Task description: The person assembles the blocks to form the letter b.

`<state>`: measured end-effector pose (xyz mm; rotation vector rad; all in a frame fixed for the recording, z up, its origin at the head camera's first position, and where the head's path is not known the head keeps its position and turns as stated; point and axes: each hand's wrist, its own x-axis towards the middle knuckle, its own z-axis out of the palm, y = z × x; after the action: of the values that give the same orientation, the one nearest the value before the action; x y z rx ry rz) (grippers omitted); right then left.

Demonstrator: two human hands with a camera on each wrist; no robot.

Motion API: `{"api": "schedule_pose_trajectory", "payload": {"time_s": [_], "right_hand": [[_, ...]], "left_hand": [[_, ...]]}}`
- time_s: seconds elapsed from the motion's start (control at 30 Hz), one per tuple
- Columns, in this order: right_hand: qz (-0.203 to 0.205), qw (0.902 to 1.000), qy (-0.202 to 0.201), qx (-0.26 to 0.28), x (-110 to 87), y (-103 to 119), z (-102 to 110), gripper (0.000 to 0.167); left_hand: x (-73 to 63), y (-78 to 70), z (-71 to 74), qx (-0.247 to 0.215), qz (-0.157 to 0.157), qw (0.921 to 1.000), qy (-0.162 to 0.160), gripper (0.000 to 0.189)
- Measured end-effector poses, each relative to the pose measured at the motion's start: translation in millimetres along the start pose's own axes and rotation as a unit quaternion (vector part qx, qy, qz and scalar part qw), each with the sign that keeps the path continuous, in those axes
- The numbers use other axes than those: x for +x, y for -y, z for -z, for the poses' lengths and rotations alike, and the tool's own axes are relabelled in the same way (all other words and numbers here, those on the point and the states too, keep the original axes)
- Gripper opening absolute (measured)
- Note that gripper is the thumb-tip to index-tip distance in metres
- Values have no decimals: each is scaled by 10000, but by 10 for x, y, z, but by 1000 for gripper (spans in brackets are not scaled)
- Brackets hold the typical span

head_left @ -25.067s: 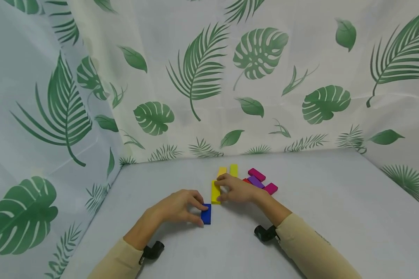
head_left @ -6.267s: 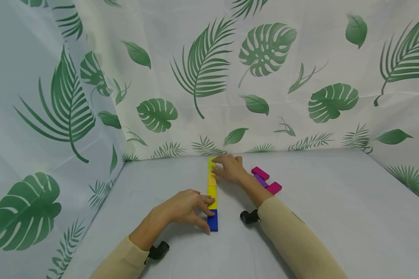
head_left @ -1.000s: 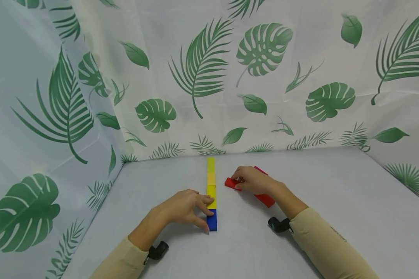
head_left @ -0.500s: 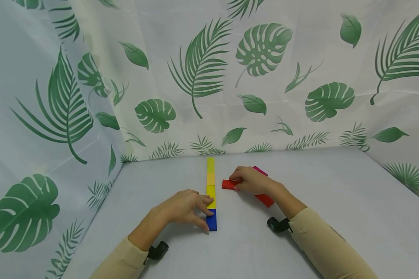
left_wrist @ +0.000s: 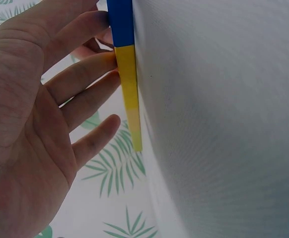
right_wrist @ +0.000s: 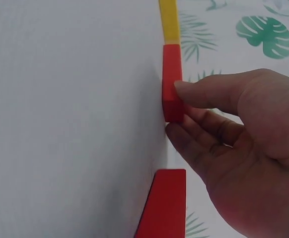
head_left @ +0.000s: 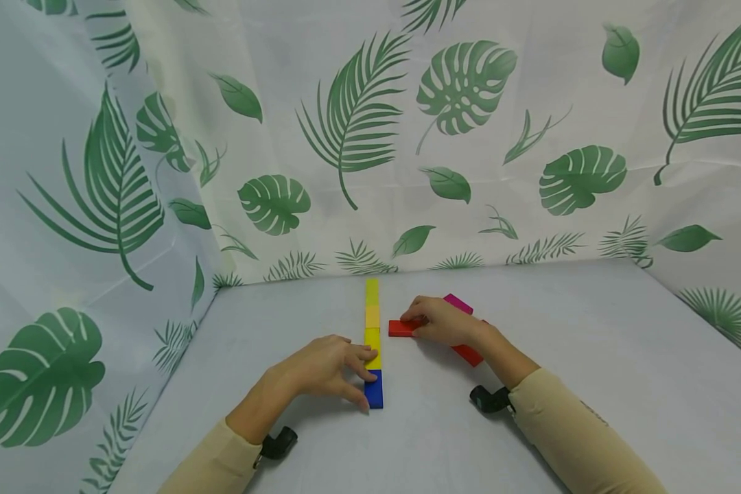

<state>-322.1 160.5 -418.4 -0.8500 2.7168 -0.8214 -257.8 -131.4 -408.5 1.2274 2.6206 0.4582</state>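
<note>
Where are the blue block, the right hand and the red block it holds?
Blue block (head_left: 374, 393), head view: its top face.
Right hand (head_left: 441, 320), head view: its back.
Held red block (right_wrist: 171, 72), right wrist view: side facing camera.

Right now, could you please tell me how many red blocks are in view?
2: the held red block, pinched by the right hand, and the loose red block, nearer the person, partly hidden by that hand. Others may be hidden there.

The right hand (head_left: 441, 320) now holds a red block (head_left: 398, 329) farther from the table's (head_left: 586, 329) right edge, squarer to its back edge.
</note>
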Motion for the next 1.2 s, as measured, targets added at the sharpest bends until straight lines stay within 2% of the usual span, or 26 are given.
{"api": "schedule_pose_trajectory", "payload": {"time_s": [0.6, 0.9, 1.2], "right_hand": [[257, 9996, -59, 42, 51, -30, -77, 33], [450, 9990, -9, -46, 50, 0, -90, 32], [475, 9988, 2, -100, 47, 19, -99, 33]], "left_hand": [[5, 1, -1, -44, 106, 9999, 54, 48], [4, -10, 9, 17, 53, 10000, 60, 48], [3, -3, 7, 0, 22, 10000, 52, 48]]}}
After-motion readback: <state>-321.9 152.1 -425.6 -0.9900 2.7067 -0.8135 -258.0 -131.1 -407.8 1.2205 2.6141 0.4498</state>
